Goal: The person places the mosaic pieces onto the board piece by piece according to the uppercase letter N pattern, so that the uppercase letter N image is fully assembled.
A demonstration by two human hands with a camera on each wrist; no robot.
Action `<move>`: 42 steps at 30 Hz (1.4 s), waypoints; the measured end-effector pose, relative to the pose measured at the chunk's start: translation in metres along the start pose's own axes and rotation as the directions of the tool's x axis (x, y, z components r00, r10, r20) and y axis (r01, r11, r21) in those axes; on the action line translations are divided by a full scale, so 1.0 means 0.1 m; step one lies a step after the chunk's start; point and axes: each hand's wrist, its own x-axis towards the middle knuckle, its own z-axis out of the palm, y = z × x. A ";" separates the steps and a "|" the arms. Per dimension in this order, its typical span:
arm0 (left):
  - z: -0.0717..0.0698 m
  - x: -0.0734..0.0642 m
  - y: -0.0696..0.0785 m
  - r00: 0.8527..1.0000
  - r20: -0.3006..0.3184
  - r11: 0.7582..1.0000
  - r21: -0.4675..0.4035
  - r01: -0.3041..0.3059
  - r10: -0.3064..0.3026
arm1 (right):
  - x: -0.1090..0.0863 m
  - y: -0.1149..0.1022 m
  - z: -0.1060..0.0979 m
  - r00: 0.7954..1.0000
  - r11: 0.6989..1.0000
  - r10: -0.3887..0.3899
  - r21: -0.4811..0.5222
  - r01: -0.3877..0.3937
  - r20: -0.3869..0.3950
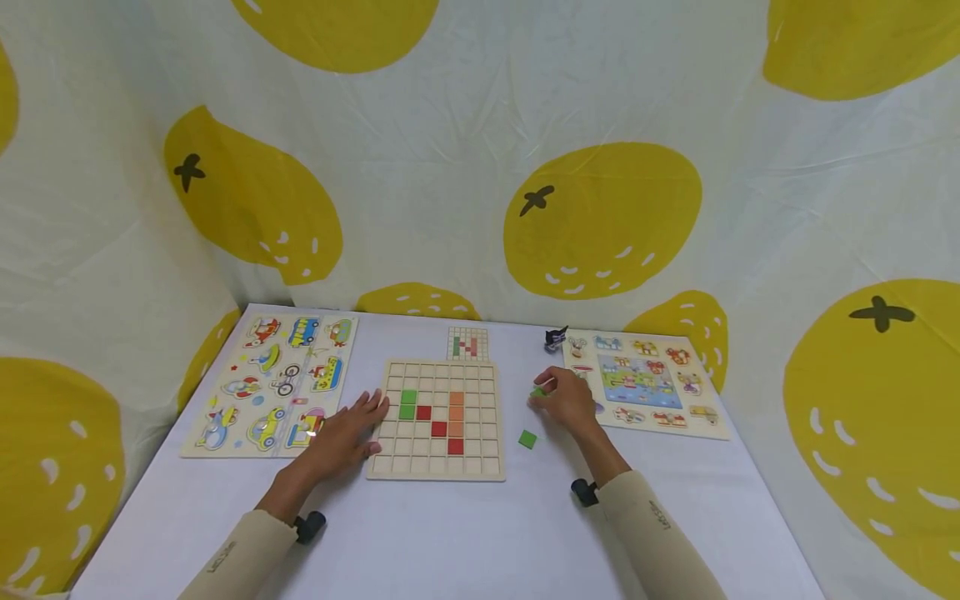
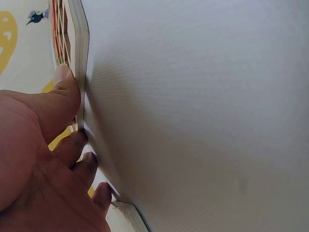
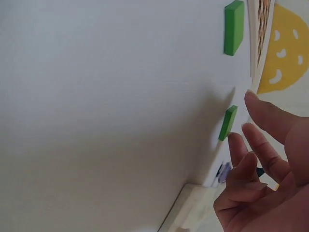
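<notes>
A wooden grid board (image 1: pixel 442 464) lies in front of me, with green, red and orange square tiles in some of its cells. My left hand (image 1: pixel 341 442) rests along its left edge, fingers spread and the thumb at the near part of that edge; the left wrist view shows the thumb (image 2: pixel 65 82) against the board's side. Over on the right, my right hand (image 1: pixel 566 400) is at a green tile (image 3: pixel 228 123) on the table. Its thumb and fingers stand apart, fingertips right at the tile. Closer to me lies another green tile (image 1: pixel 527 438).
A small printed pattern card (image 1: pixel 468 333) sits behind the board. To the left is a vehicle picture puzzle (image 1: pixel 247 417); another picture puzzle (image 1: pixel 697 423) lies at the right. A small dark figure (image 1: pixel 555 340) stands beside that one. Lemon-print cloth (image 1: pixel 420 208) hangs around the table.
</notes>
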 end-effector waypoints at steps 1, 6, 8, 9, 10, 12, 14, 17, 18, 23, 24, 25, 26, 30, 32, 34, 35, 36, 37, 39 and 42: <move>0.00 0.00 0.00 1.000 0.002 1.000 -0.001 0.000 0.000 | 0.01 0.02 0.00 1.000 1.000 0.003 -0.003 -0.003 0.004; 0.02 0.01 -0.02 1.000 0.007 1.000 -0.003 -0.002 0.002 | 0.06 0.06 0.02 1.000 0.998 0.019 -0.057 -0.019 -0.003; 0.02 0.01 -0.03 1.000 0.005 1.000 0.001 0.000 0.000 | 0.08 0.06 0.02 1.000 0.997 0.027 -0.078 -0.027 -0.008; 0.02 0.01 -0.04 1.000 0.006 1.000 0.003 0.001 -0.001 | 0.08 0.07 0.02 0.999 0.996 0.031 -0.089 -0.032 -0.007; 0.03 0.01 -0.04 1.000 0.006 1.000 0.006 0.001 -0.001 | 0.08 0.07 0.02 0.999 0.995 0.036 -0.097 -0.037 -0.007; 0.03 0.01 -0.04 1.000 0.006 1.000 0.009 0.001 -0.001 | 0.09 0.07 0.02 0.999 0.994 0.040 -0.105 -0.040 -0.001; 0.03 0.01 -0.04 1.000 0.007 1.000 0.009 0.001 -0.002 | 0.08 0.06 0.01 0.999 0.994 0.039 -0.102 -0.038 0.002; 0.03 0.01 -0.03 1.000 0.011 1.000 0.009 0.001 -0.001 | 0.06 0.04 0.02 1.000 0.997 0.022 -0.074 -0.022 0.000; 0.03 0.01 -0.03 1.000 0.012 1.000 0.008 0.002 -0.002 | 0.05 0.03 0.02 1.000 0.998 0.015 -0.065 -0.015 -0.001; 0.01 0.01 -0.01 1.000 0.021 1.000 0.012 0.011 -0.011 | -0.02 -0.09 0.08 0.999 0.999 -0.035 -0.029 0.034 -0.021; 0.01 0.00 -0.01 1.000 0.023 1.000 0.010 0.014 -0.014 | -0.04 -0.12 0.10 0.999 0.999 -0.048 -0.020 0.047 -0.025; 0.00 0.00 -0.01 1.000 0.025 1.000 0.013 0.015 -0.016 | -0.06 -0.16 0.12 0.998 0.998 -0.058 -0.007 0.058 -0.023; 0.00 0.00 -0.01 0.999 0.027 1.000 0.013 0.018 -0.018 | -0.09 -0.20 0.14 0.998 0.998 -0.065 0.007 0.065 -0.019; -0.01 0.00 -0.01 1.000 0.025 1.000 0.014 0.016 -0.016 | -0.18 -0.37 0.26 0.996 0.994 -0.083 0.072 0.081 0.019; 0.00 0.00 -0.01 1.000 0.023 1.000 0.015 0.013 -0.013 | -0.22 -0.46 0.32 0.995 0.991 -0.090 0.105 0.086 0.040; 0.00 0.00 -0.02 1.000 0.021 1.000 0.016 0.010 -0.010 | -0.26 -0.54 0.39 0.992 0.986 -0.108 0.137 0.099 0.060; 0.00 0.00 -0.02 1.000 0.022 1.000 0.015 0.011 -0.011 | -0.28 -0.57 0.42 0.991 0.983 -0.115 0.151 0.102 0.074; 0.00 0.00 -0.02 1.000 0.021 1.000 0.014 0.011 -0.011 | -0.30 -0.60 0.46 0.988 0.981 -0.126 0.162 0.111 0.089; 0.01 0.00 -0.02 1.000 0.021 1.000 0.014 0.011 -0.011 | -0.33 -0.64 0.49 0.986 0.979 -0.135 0.170 0.117 0.099; 0.01 0.01 -0.02 1.000 0.022 1.000 0.014 0.011 -0.011 | -0.36 -0.70 0.57 0.981 0.975 -0.154 0.181 0.131 0.118; 0.01 0.01 -0.02 1.000 0.021 1.000 0.015 0.013 -0.013 | -0.43 -0.78 0.67 0.973 0.971 -0.181 0.181 0.154 0.143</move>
